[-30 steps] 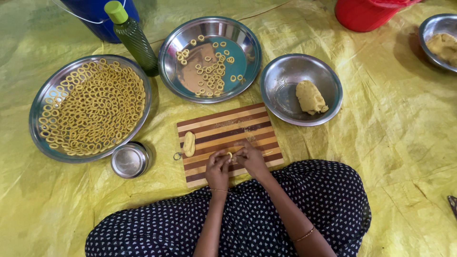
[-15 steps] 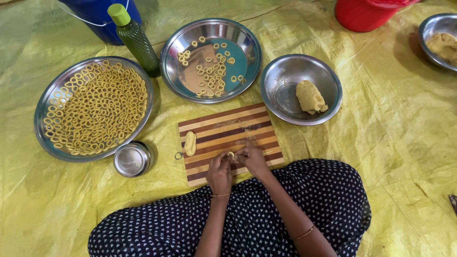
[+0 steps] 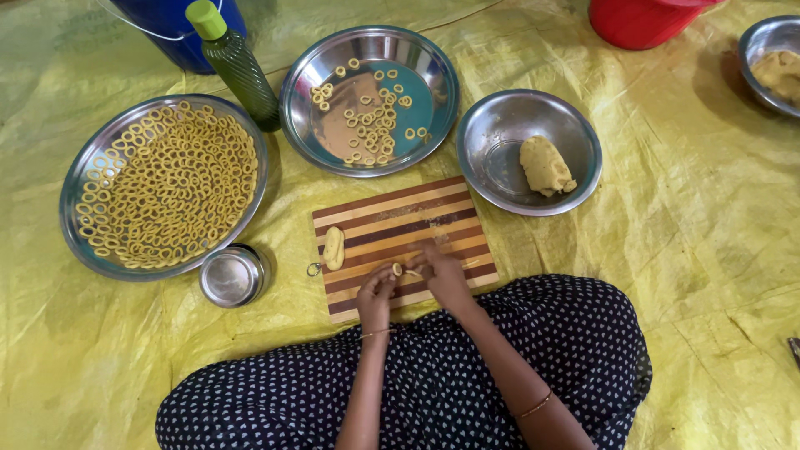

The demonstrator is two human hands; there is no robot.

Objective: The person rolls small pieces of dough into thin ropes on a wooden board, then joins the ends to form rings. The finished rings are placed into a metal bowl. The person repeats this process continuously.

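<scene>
While both hands work over the striped board (image 3: 392, 218), the left hand (image 3: 377, 293) and right hand (image 3: 442, 275) pinch a small dough ring (image 3: 397, 269) between fingertips, grip narrow. Soft and light, it likely deforms easily, so its ends suit holding. A dough lump (image 3: 333, 247) lies nearby.

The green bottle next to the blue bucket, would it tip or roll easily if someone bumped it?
The bottle is tall and narrow and stands upright on a crinkled yellow sheet, so a nudge would probably topple it. Its round body would likely roll, perhaps toward the ring-filled plate.
</scene>
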